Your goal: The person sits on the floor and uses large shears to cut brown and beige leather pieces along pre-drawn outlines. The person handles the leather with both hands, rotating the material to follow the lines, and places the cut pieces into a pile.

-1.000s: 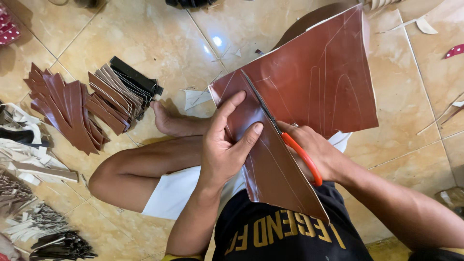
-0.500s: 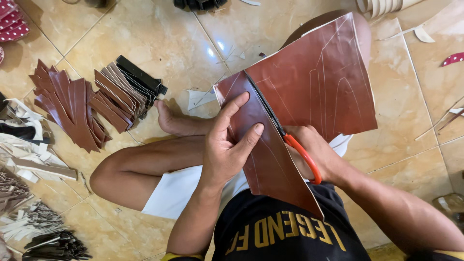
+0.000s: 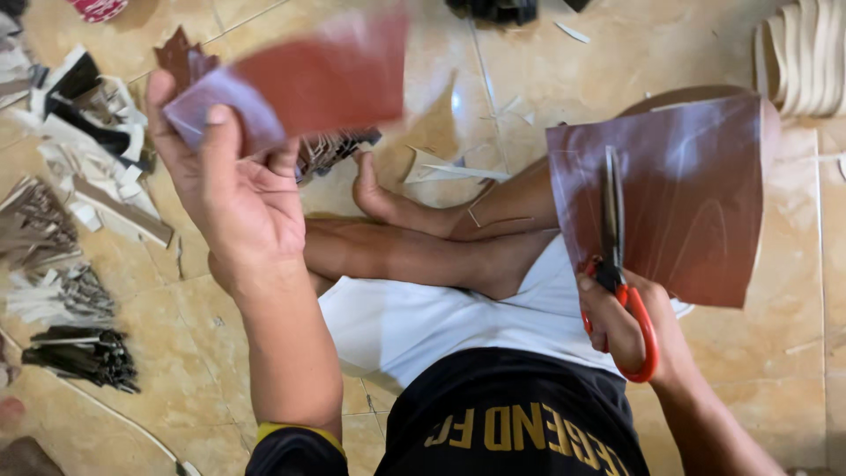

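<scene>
The left hand point(image 3: 238, 198) is raised over the left knee, its grip closed on a cut strip point(image 3: 300, 84) of red-brown leather: thumb on the near face, fingers behind, pinching the strip's left end. The strip is blurred; its long axis runs out to the right and slightly upward from the pinch, so nearly all of it lies beyond the fingers, over the floor point(image 3: 423, 53).

The right hand point(image 3: 621, 322) sits low on the right, closed through the red loops of the scissors point(image 3: 612, 238). The blades point straight up, away from the body, and look shut or nearly so. They lie against the face of the big sheet point(image 3: 679, 203), which stands just behind them; what supports it I cannot tell.

Strip and sheet are well apart. The stacks of cut pieces point(image 3: 79, 150) lie on the floor to the left, nearer the left hand.
</scene>
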